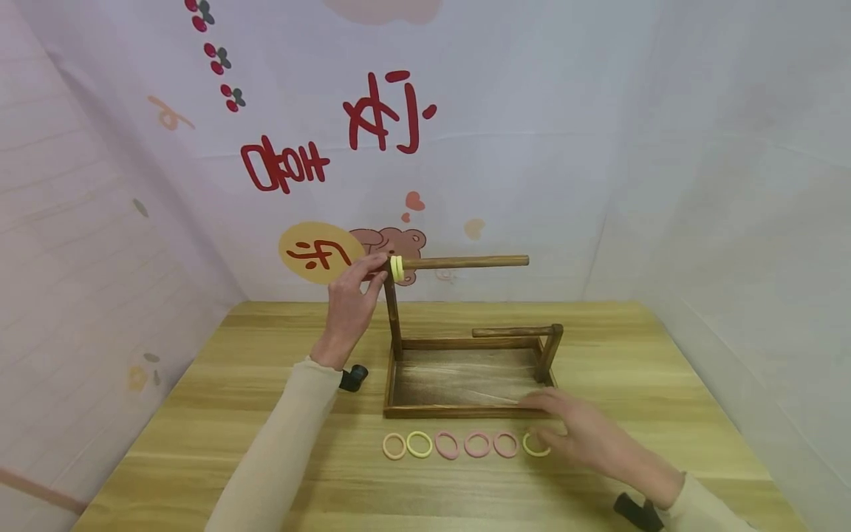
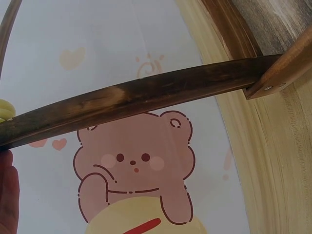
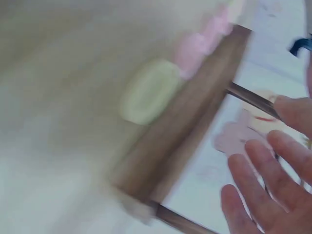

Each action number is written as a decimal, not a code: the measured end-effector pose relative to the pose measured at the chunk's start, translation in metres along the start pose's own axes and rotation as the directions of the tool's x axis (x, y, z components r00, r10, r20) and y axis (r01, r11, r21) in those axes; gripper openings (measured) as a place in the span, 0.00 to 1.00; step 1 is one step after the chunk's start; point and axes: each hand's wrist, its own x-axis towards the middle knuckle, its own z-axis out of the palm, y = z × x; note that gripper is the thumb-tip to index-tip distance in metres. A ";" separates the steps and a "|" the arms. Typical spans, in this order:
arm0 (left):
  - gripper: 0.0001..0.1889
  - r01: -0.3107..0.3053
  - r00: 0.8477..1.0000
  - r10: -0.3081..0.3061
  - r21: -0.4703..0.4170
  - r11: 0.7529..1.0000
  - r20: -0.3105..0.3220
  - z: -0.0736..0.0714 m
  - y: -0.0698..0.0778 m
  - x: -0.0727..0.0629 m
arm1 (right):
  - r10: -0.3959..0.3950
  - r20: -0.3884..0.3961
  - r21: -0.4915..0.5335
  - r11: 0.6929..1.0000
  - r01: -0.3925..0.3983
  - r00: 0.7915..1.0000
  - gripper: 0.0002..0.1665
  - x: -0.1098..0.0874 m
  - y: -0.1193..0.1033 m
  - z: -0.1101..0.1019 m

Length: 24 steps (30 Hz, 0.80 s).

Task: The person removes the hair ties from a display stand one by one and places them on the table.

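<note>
At the top of the tall post of a wooden stand, my left hand pinches the wood between thumb and fingers. Beside those fingertips, pale yellow rings hang on the long upper rod, against the post. In the left wrist view the post crosses the picture, and only a strip of fingers shows at the left edge. My right hand, blurred, reaches over the yellow-green ring at the row's right end. Its fingers are spread and hold nothing in the right wrist view.
Along the tray's front edge lie an orange ring, a yellow ring and several pink rings. A shorter rod on a low post points left above the tray. A printed cloth hangs behind the table.
</note>
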 end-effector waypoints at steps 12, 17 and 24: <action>0.15 -0.003 1.000 0.003 -0.007 1.000 -0.002 0.000 -0.001 0.000 | -0.268 -0.346 -0.128 0.963 0.238 0.899 0.18 0.082 -0.022 -0.022; 0.15 -0.001 1.000 0.001 -0.003 1.000 -0.002 -0.001 0.000 0.000 | -0.320 -0.414 -0.144 0.947 0.286 0.852 0.22 0.112 -0.034 -0.020; 0.15 -0.005 1.000 0.005 0.000 1.000 -0.003 -0.001 -0.001 -0.001 | -0.383 -0.450 -0.160 0.923 0.349 0.807 0.16 0.155 -0.040 -0.018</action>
